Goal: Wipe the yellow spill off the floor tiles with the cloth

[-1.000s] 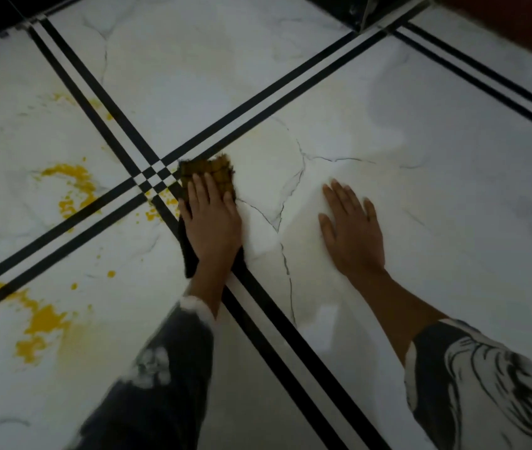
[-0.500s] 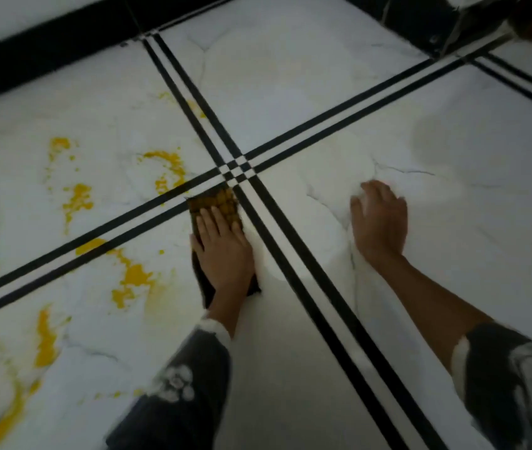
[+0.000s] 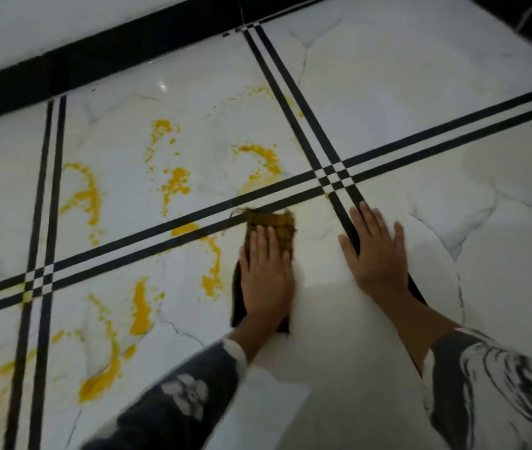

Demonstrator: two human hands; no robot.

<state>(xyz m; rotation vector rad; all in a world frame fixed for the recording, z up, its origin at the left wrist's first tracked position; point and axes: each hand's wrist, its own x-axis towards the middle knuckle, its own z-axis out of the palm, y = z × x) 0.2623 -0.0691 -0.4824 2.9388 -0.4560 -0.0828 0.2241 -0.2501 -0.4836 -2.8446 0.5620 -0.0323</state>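
My left hand [image 3: 266, 277] lies flat on a dark cloth [image 3: 272, 222], pressing it to the white marble floor tile; the cloth's far end is stained yellow-brown and touches the black double tile line. Yellow spill [image 3: 175, 185] spreads in streaks and blobs over the tiles to the left of the cloth, with one streak [image 3: 212, 274] just beside my left hand. My right hand [image 3: 373, 251] rests flat on the floor with fingers spread, across a black tile line, holding nothing.
Black double lines [image 3: 334, 173] cross the white floor tiles [image 3: 453, 92] in a grid. A black skirting strip [image 3: 95, 56] and pale wall run along the top left. My patterned dark sleeves fill the bottom of the view.
The view has swung left, showing more spill. My left hand has slid the cloth left along the tile line, and my right hand has shifted left and spread flat on the black line.
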